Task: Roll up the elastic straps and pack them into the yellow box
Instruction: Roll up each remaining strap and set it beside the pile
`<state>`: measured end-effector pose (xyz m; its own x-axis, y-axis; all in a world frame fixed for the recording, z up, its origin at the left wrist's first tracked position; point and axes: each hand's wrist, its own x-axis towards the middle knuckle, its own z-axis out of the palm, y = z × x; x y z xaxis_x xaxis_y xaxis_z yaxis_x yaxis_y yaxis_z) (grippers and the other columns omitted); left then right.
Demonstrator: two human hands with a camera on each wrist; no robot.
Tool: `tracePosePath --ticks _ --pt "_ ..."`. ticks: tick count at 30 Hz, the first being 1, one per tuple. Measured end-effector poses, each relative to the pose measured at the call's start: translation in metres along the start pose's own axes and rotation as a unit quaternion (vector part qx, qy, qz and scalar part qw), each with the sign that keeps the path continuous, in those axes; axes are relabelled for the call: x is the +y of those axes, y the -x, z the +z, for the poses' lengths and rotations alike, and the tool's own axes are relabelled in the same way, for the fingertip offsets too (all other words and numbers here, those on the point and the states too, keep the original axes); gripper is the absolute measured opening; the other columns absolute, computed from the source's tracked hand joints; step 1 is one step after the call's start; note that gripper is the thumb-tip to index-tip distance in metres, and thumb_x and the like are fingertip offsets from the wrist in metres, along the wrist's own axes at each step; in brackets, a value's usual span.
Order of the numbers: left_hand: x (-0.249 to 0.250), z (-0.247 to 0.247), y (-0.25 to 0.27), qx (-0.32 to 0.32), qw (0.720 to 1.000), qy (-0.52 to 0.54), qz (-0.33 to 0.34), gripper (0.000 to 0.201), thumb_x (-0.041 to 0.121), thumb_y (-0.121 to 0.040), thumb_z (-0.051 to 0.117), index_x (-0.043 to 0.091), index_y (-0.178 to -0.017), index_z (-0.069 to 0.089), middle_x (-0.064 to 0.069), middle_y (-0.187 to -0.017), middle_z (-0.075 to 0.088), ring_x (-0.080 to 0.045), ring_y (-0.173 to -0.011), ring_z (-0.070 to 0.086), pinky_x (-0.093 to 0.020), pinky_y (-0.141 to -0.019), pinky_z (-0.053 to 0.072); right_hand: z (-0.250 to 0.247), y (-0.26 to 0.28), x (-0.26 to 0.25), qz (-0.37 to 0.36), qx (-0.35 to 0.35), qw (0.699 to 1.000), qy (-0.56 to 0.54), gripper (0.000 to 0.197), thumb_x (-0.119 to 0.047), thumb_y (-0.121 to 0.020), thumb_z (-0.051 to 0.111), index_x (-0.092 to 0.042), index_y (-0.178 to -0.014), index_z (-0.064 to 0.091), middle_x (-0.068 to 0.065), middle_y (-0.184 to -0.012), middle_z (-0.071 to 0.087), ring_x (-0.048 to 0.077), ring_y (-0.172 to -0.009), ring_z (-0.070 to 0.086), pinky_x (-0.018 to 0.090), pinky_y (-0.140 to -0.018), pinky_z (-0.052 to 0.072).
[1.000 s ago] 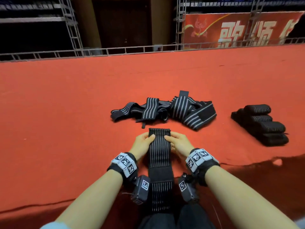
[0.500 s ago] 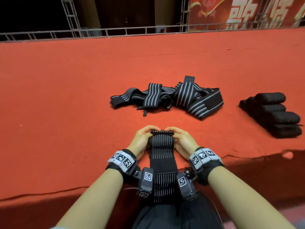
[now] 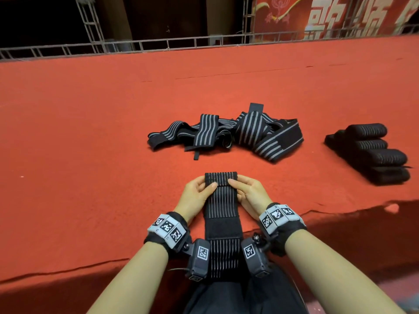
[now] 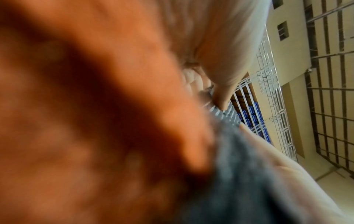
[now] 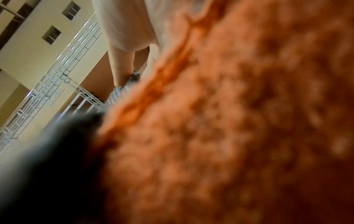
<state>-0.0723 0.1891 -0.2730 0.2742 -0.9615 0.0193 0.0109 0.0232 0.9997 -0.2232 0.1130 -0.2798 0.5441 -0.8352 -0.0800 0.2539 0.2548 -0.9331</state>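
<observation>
The strap (image 3: 223, 200) being rolled is laid flat on the red-covered counter (image 3: 90, 155), right in front of the body. Its long side runs straight away from the person, and its near end hangs down over the counter's edge toward the lap. At the far end a small roll (image 3: 221, 178) has been started. This roll is pinched at its left end by the left hand (image 3: 198, 196) and at its right end by the right hand (image 3: 250, 196), with the thumbs laid on top, so both hands are equally near it. To grow, the roll would likely have to be turned back toward the body, along the flat length between the wrists. The wrist views are mostly blurred, so only a fingertip on the striped cloth can be made out there. Farther out, just past the roll, a loose pile of unrolled straps (image 3: 226, 134) is left lying; perhaps three or four are tangled in it, but a sure count cannot be made. Well off to the right, four finished rolls (image 3: 374, 152) are seen stacked together, maybe with more hidden behind. One strap is in hand. The yellow box is not seen in any view.
</observation>
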Motion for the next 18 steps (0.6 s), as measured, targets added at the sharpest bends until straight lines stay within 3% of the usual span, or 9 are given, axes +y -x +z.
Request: tracePosePath --ticks 4,7,9,13,14,16,17,18 --pt "-0.004 0.001 -0.001 -0.011 1.000 -0.022 0.006 0.027 0.014 -0.101 0.044 0.001 -0.122 0.057 -0.018 -0.114 0.068 -0.029 -0.105 0.066 -0.036 -0.092 0.054 0.004 -0.002 0.007 -0.035 0.008 0.994 0.105 0.023 -0.015 -0.099 0.051 -0.006 -0.115 0.065 0.014 -0.112 0.070 0.026 -0.106 0.066 0.036 -0.089 0.053" --pt "-0.007 0.003 -0.003 -0.020 0.998 -0.058 0.007 0.028 0.017 -0.103 0.038 0.006 -0.121 0.057 -0.013 -0.117 0.066 -0.027 -0.110 0.063 -0.038 -0.097 0.050 0.008 0.000 0.009 -0.067 0.004 0.967 0.246 0.019 -0.017 -0.102 0.043 -0.020 -0.112 0.059 -0.003 -0.108 0.067 0.012 -0.102 0.063 0.025 -0.090 0.049" --pt "-0.009 0.004 -0.004 -0.021 0.997 -0.075 0.006 0.028 0.019 -0.104 0.036 0.010 -0.121 0.056 -0.010 -0.119 0.065 -0.024 -0.112 0.061 -0.039 -0.100 0.047 0.010 0.000 0.009 -0.065 0.000 0.962 0.267 0.021 -0.019 -0.103 0.040 -0.021 -0.119 0.053 -0.006 -0.112 0.063 0.007 -0.103 0.059 0.020 -0.087 0.046" --pt "-0.007 0.002 -0.003 -0.013 0.998 -0.062 0.014 0.028 0.015 -0.103 0.037 0.007 -0.124 0.054 -0.010 -0.117 0.065 -0.022 -0.109 0.062 -0.031 -0.094 0.050 0.011 0.000 0.007 -0.057 -0.004 0.968 0.244 0.026 -0.016 -0.102 0.041 -0.021 -0.121 0.058 -0.001 -0.118 0.065 0.012 -0.109 0.061 0.030 -0.096 0.047" --pt "-0.006 0.001 -0.003 -0.011 0.998 -0.052 0.019 0.027 0.014 -0.103 0.038 0.006 -0.123 0.054 -0.011 -0.116 0.066 -0.023 -0.107 0.063 -0.031 -0.092 0.052 0.011 0.001 0.006 -0.055 0.000 0.973 0.224 0.025 -0.013 -0.101 0.042 -0.020 -0.117 0.060 0.000 -0.115 0.067 0.013 -0.105 0.063 0.029 -0.092 0.049" --pt "-0.005 -0.001 -0.002 -0.009 1.000 -0.019 0.021 0.027 0.012 -0.102 0.040 0.003 -0.123 0.054 -0.015 -0.116 0.067 -0.026 -0.104 0.065 -0.037 -0.091 0.053 0.012 0.004 0.005 -0.049 -0.005 0.983 0.177 0.024 -0.009 -0.100 0.045 -0.019 -0.110 0.064 0.005 -0.098 0.068 0.015 -0.076 0.065 0.025 -0.064 0.052" --pt "-0.004 -0.002 -0.001 -0.012 1.000 0.000 0.020 0.026 0.011 -0.102 0.041 0.002 -0.123 0.053 -0.017 -0.116 0.066 -0.027 -0.103 0.065 -0.039 -0.091 0.053 0.013 0.006 0.002 -0.040 -0.008 0.987 0.158 0.023 -0.009 -0.099 0.046 -0.019 -0.108 0.065 0.007 -0.086 0.065 0.014 -0.059 0.059 0.023 -0.048 0.046" --pt "-0.003 -0.003 -0.001 -0.019 1.000 0.015 0.021 0.026 0.009 -0.101 0.042 0.001 -0.123 0.053 -0.018 -0.115 0.066 -0.028 -0.101 0.065 -0.040 -0.090 0.053 0.012 0.007 0.001 -0.029 -0.009 0.990 0.139 0.023 -0.009 -0.099 0.047 -0.018 -0.108 0.065 0.008 -0.079 0.061 0.013 -0.049 0.051 0.022 -0.040 0.039"
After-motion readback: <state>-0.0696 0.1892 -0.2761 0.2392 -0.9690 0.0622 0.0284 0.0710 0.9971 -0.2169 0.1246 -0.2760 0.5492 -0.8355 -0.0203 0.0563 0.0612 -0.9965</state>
